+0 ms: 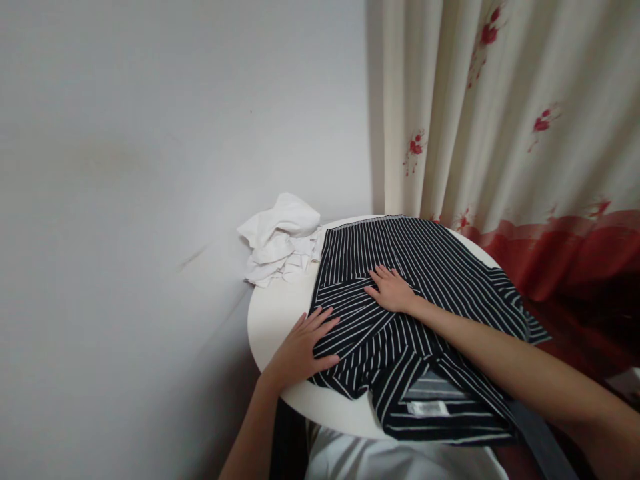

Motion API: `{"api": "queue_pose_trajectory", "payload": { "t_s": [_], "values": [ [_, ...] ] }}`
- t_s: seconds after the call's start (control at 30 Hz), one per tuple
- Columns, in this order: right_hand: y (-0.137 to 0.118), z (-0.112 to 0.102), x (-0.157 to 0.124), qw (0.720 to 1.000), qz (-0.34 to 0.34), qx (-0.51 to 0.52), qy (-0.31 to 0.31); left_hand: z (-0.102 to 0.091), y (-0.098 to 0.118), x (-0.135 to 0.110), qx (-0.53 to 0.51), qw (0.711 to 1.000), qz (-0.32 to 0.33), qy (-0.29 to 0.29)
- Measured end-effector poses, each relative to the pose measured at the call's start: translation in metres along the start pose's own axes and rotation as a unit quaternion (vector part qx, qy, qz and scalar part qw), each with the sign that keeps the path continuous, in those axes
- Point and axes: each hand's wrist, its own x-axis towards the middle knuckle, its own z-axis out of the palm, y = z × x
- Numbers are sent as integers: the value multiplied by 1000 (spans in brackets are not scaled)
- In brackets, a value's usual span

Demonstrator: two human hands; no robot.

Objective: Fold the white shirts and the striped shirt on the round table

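A black shirt with white stripes (450, 293) lies spread over a round white table, its collar opening and a pale label (428, 409) toward me. My left hand (303, 350) rests at the shirt's left edge, fingers spread over a folded-in part of the cloth. Farther in, my right hand (393, 289) lies flat on the striped fabric with its fingers stretched out. Neither hand grips anything. On the right, part of the shirt hangs past the table's rim, and my right forearm covers some of the cloth.
A crumpled white cloth (283, 237) sits at the back left of the white table (275, 317), against the grey-white wall (175, 133). Behind and to the right hangs a cream curtain (505, 120) with red flowers and a red lower band.
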Motion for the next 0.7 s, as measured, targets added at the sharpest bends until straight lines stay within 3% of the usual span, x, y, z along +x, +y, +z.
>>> {"api": "queue_pose_trajectory", "payload": {
  "t_s": [0.2, 0.33, 0.53, 0.7],
  "values": [
    [0, -1, -1, 1000, -2, 2, 2, 0, -5, 0, -38, 999, -13, -9],
    [-1, -1, -2, 1000, -6, 1, 0, -9, -13, 14, -62, 997, -46, 26],
    [-3, -4, -3, 1000, -3, -1, -2, -27, -13, 82, -21, 1000, 8, 17],
    [-5, -4, -3, 1000, -5, 6, 5, -6, -3, 138, 3, 999, 26, -23]
  ]
}}
